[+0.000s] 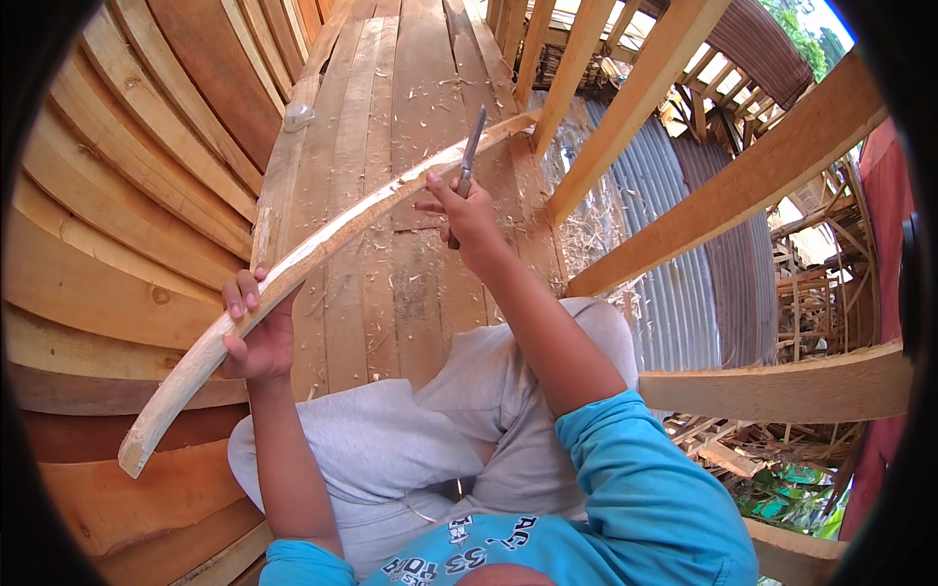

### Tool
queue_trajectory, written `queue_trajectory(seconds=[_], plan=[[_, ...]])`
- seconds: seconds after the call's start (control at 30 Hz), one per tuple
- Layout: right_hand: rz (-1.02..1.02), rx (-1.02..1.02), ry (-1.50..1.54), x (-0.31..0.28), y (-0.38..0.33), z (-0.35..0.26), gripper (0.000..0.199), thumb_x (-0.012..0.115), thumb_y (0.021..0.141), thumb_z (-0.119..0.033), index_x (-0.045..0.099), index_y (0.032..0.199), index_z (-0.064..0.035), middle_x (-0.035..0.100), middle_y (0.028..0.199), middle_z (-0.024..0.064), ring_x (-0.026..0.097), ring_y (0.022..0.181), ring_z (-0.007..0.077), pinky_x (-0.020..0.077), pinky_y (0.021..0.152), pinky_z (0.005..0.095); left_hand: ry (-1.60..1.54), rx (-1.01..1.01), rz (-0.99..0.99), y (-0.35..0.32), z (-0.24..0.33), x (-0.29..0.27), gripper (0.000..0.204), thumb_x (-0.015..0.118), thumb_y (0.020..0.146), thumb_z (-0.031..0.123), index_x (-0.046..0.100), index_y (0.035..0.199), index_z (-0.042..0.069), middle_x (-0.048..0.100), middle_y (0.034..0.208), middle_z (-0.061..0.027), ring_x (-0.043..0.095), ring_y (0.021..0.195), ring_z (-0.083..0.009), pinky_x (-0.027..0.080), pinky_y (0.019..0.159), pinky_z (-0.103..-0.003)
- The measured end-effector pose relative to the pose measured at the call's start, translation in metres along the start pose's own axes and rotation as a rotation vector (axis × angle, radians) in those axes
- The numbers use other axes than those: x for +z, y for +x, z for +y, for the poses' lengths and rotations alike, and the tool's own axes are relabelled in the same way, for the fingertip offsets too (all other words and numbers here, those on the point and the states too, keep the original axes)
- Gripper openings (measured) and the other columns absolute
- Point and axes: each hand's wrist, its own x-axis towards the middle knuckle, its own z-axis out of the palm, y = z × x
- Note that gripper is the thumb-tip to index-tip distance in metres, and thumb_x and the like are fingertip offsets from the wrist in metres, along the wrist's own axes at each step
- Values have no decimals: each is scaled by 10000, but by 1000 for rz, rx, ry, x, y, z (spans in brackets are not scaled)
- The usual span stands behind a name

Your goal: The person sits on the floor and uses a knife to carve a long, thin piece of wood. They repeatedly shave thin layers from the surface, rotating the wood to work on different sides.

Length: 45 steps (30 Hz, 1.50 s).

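One wooden strip (344, 223), lower-left to upper-right, left fingers (233, 299) snug around it, right fingers (447, 194) half-curled around a knife (472, 150).

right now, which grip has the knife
The right grip: the knife sticks out of it, while the left grip holds the long wooden strip instead.

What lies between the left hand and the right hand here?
In the head view, a stretch of the wood strip runs from the left hand toward the right hand, with the plank floor behind it.
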Motion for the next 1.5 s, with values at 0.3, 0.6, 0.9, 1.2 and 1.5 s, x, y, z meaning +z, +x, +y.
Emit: queue_trajectory(seconds=[0.3,0.6,0.9,1.2,1.5], plan=[[-136,-156,45,1,-18,-11,346,712,892,-246,389,881,-123,610,864,60,699,981,211,412,348,202,59,44,-100,0,14,8,486,882,653,383,463,832,212,423,922,36,375,1219,-208,259,1181,-552],[-248,-168,14,-2,-3,8,360,723,875,-309,420,899,-116,588,825,30,707,931,178,437,375,227,84,47,-122,-2,10,1,472,858,668,374,456,849,205,427,961,37,365,1232,-238,191,1179,-546],[-224,-119,39,-2,-3,4,366,740,864,-302,415,867,-133,579,810,-7,723,862,178,404,360,213,282,55,-137,-3,9,14,425,786,711,300,436,921,185,404,1005,-12,325,1230,-289,194,1176,-505],[-266,-131,87,-5,13,12,355,744,862,-276,420,871,-131,581,819,3,725,864,203,410,359,216,309,21,-121,-2,6,14,450,752,737,262,442,1037,135,415,1163,-111,282,1364,-336,233,1186,-495],[-184,-114,117,-11,25,16,360,744,863,-290,413,860,-150,604,844,13,730,842,211,404,345,234,437,-33,-147,-4,-21,33,418,712,779,286,451,1070,135,426,1254,-123,285,1387,-330,274,1168,-492]])
